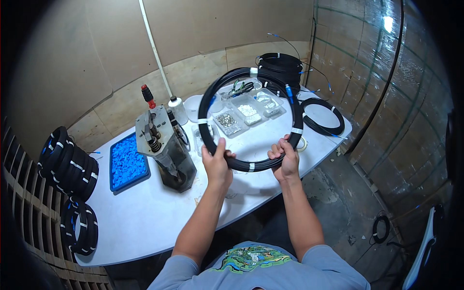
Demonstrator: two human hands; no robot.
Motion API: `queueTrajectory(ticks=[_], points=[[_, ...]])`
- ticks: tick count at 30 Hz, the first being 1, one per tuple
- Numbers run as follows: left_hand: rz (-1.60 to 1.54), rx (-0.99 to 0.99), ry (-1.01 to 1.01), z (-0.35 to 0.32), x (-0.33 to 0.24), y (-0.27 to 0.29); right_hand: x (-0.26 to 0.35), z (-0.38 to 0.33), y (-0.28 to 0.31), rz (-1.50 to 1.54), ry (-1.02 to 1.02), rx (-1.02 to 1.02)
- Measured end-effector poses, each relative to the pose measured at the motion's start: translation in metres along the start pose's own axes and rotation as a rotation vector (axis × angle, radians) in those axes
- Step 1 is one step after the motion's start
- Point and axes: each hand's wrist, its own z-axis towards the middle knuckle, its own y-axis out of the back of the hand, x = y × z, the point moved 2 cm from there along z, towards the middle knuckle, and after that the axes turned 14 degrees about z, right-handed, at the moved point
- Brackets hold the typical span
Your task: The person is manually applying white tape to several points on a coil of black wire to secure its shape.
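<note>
A large coil of black cable [210, 99], bound in places with white tape and carrying a blue connector near its upper right, is held up over the white table [145, 212]. My left hand [217, 163] grips the coil's lower left arc. My right hand [286, 158] grips its lower right arc. Both hands are closed around the cable, and the coil tilts toward the far side of the table.
A grey hand press [163, 145] stands mid-table beside a blue tray of blue pieces [126, 162]. Clear trays of small parts [246, 112], a white bottle [178, 109], another coil [323, 116] and stacked coils [280, 67] lie behind. More coils [67, 166] sit at the left edge.
</note>
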Motion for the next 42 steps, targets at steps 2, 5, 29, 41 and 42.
queueTrajectory(ticks=[2,5,29,41,42], points=[[0.018,-0.054,0.014,0.01,-0.011,0.001,-0.002,-0.003,-0.001,-0.109,0.012,0.088],[0.037,0.011,0.008,0.017,-0.021,0.014,0.014,0.002,-0.008,-0.267,0.071,0.195],[0.401,0.105,-0.219,0.02,-0.078,0.007,0.015,0.024,-0.005,-0.677,0.2,-0.073],[0.539,0.211,-0.276,0.035,-0.097,0.01,0.001,0.018,0.0,-0.354,0.092,-0.104],[0.549,0.241,-0.264,0.036,-0.097,0.01,0.001,0.017,0.001,-0.354,0.093,-0.104]])
